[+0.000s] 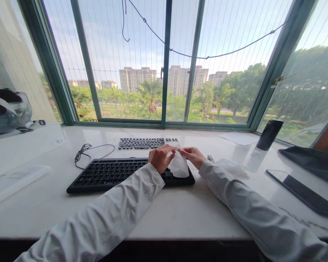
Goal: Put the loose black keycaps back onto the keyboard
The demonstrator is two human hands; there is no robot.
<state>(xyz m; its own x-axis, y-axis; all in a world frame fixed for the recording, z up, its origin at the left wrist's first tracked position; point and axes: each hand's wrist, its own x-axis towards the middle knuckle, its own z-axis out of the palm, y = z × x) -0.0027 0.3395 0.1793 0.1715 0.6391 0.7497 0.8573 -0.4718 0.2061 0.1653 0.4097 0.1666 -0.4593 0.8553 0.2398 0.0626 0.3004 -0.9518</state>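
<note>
A white tissue (180,166) hangs between my two hands, above the right end of a black keyboard (106,174). My left hand (161,157) is closed on the tissue's upper left, fingers bent at its edge. Pinching its top from the other side is my right hand (193,155). The keyboard frame lies flat, its right part partly covered by the tissue and my left hand. Behind it rests a separate panel of dark keys (142,143), partly hidden by my hands.
A coiled black cable (83,153) lies behind the keyboard's left side. At right are crumpled clear plastic (232,166), a phone (303,191), a black cylinder (270,134), paper (238,138) and dark cloth (314,162). Left are a white box (24,145) and a white package (19,182).
</note>
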